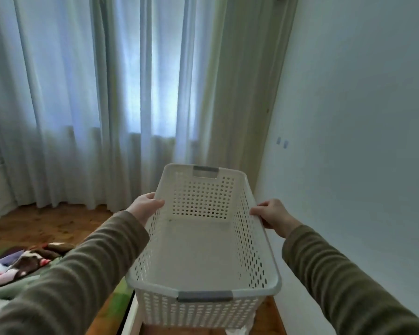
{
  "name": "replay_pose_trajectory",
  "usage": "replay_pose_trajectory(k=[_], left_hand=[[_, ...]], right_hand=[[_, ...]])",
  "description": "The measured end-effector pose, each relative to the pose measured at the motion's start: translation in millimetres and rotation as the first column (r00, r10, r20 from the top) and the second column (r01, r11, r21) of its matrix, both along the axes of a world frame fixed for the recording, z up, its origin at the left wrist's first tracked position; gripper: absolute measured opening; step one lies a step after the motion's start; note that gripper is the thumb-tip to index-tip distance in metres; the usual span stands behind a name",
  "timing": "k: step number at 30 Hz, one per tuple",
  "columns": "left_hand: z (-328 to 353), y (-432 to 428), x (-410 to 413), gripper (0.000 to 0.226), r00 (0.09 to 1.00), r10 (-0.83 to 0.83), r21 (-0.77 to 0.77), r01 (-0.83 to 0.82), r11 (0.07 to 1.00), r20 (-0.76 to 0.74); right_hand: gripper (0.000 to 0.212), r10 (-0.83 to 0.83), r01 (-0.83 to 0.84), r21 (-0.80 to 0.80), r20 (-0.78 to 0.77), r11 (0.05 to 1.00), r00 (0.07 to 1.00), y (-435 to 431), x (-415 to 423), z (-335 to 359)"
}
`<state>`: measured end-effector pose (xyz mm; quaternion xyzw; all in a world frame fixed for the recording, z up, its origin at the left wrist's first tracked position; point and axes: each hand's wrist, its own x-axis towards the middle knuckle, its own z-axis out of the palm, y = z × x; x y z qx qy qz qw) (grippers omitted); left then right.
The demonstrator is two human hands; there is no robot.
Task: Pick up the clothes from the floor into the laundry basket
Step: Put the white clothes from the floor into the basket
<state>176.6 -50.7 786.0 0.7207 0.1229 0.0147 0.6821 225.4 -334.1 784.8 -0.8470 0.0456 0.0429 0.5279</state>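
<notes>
Two hands grip the empty white laundry basket (203, 250) by its long rims: left hand (145, 206) and right hand (271, 215), fingers curled over the edges. The basket is held at centre. Clothes (27, 259) lie in a heap at the near left.

Basket (242, 240) interior open; wall (361, 141) close right, bed (15, 286) left, curtains (107, 93) ahead.
</notes>
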Motion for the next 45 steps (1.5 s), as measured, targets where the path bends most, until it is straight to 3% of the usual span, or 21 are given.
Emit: replay_pose_trajectory(k=[7, 16, 27, 30, 36, 45], left_hand=[[50, -25, 35, 0.015, 0.995, 0.004, 0.009, -0.005, 1.0, 0.1], [54, -35, 97, 0.016, 0.984, 0.058, -0.018, -0.055, 0.998, 0.17], [23, 1, 238, 0.022, 0.993, 0.03, -0.121, -0.016, 0.993, 0.115], [19, 6, 275, 0.017, 0.993, 0.03, -0.101, -0.018, 0.995, 0.117], [-4, -1, 333, 0.032, 0.998, 0.021, -0.067, -0.018, 0.998, 0.053], [-54, -21, 404, 0.036, 0.996, 0.048, -0.049, -0.051, 0.997, -0.07]], right_hand=[[0.016, 0.024, -0.03, 0.036, 0.165, 0.999, 0.986, -24, 45, 57], [0.006, 0.023, -0.033, 0.04, 0.217, 0.999, 0.976, -32, 114, 66], [0.003, -0.006, 0.001, 0.034, 0.148, 0.999, 0.989, -6, 237, 42], [0.005, -0.017, 0.014, 0.025, 0.127, 1.0, 0.992, -1, 271, 36], [0.007, -0.066, 0.063, 0.043, 0.073, 0.997, 0.995, 0, 331, 5], [0.006, -0.033, 0.033, 0.013, -0.024, 0.999, 0.999, -15, 410, -55]])
